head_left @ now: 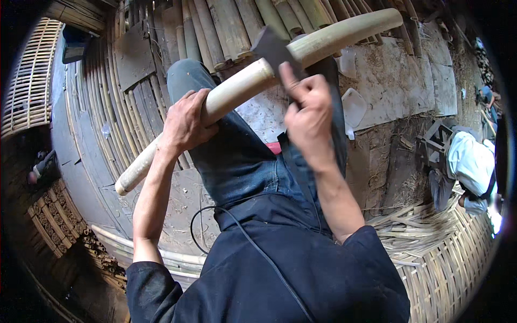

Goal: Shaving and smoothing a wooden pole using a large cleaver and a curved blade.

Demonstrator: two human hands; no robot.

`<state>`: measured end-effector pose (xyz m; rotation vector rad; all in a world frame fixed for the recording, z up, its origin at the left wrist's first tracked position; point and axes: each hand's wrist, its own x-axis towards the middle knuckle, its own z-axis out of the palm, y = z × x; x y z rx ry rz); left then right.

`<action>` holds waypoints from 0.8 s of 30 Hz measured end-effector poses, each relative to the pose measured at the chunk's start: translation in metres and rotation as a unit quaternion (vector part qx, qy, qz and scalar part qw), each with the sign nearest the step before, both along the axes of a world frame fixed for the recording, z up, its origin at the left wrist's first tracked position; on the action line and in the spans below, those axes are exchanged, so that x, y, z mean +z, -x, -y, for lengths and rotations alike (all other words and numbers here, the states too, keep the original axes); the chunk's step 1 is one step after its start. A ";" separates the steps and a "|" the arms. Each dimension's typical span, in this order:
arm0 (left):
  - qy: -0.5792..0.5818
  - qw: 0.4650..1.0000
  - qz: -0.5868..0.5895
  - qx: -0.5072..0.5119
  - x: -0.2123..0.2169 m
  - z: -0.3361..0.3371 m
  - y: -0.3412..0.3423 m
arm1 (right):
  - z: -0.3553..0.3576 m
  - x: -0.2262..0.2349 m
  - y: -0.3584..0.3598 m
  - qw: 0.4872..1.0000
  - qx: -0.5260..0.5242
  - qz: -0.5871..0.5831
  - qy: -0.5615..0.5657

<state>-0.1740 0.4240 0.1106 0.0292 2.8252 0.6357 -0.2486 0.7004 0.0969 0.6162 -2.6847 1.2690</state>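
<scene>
A long pale bamboo pole lies slantwise across my knees, from the lower left to the upper right. My left hand is wrapped round it, left of the middle. My right hand grips a broad dark-bladed knife, its index finger stretched along the tool. The blade crosses the pole close to a ring-like joint; whether it has bitten into the bamboo I cannot tell. The knife is slightly blurred, and its handle is mostly hidden in my fist.
Thick bamboo poles lie side by side beyond my knees. Thin bamboo strips are heaped at the right, by a woven bamboo panel. A seated person in light clothing is at far right. A black cable runs over my shirt.
</scene>
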 end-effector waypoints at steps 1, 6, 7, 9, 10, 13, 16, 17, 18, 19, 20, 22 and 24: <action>0.000 1.000 -0.001 0.000 -0.001 0.001 0.000 | 0.010 -0.001 -0.015 1.000 0.024 -0.002 0.000; -0.057 0.998 0.010 -0.022 -0.004 0.012 0.002 | 0.034 0.011 -0.046 0.995 0.086 0.032 -0.028; -0.057 0.998 0.012 -0.023 -0.004 0.013 0.003 | 0.030 0.015 -0.037 0.996 0.070 0.038 -0.032; -0.079 0.996 0.028 -0.018 0.001 0.015 0.011 | 0.023 0.017 -0.022 0.997 0.037 0.059 0.014; -0.084 0.995 0.040 -0.028 0.001 0.016 0.012 | 0.025 0.016 -0.022 0.998 0.035 0.048 0.006; -0.096 0.993 0.066 -0.013 0.003 0.016 0.016 | 0.034 0.018 -0.032 0.998 0.031 0.018 -0.061; -0.162 0.985 0.051 -0.032 0.000 0.017 0.017 | 0.036 0.007 -0.047 0.995 0.085 0.020 -0.044; -0.160 0.985 0.053 -0.031 0.007 0.016 0.016 | 0.036 0.006 -0.045 0.995 0.091 0.015 -0.037; -0.138 0.988 0.063 -0.018 0.017 0.012 0.018 | 0.032 0.010 -0.039 0.997 0.060 0.005 -0.050; -0.115 0.991 0.072 -0.005 0.022 0.010 0.018 | 0.027 0.014 -0.028 0.998 0.030 -0.005 -0.064; -0.115 0.991 0.072 -0.005 0.020 0.011 0.017 | 0.020 0.010 -0.016 0.997 -0.004 -0.040 -0.069; -0.114 0.991 0.062 -0.029 0.008 0.018 0.018 | 0.008 0.004 0.005 0.996 -0.035 -0.042 -0.067; -0.113 0.992 0.057 -0.027 0.001 0.020 0.018 | 0.010 0.007 0.002 0.999 -0.013 -0.027 -0.045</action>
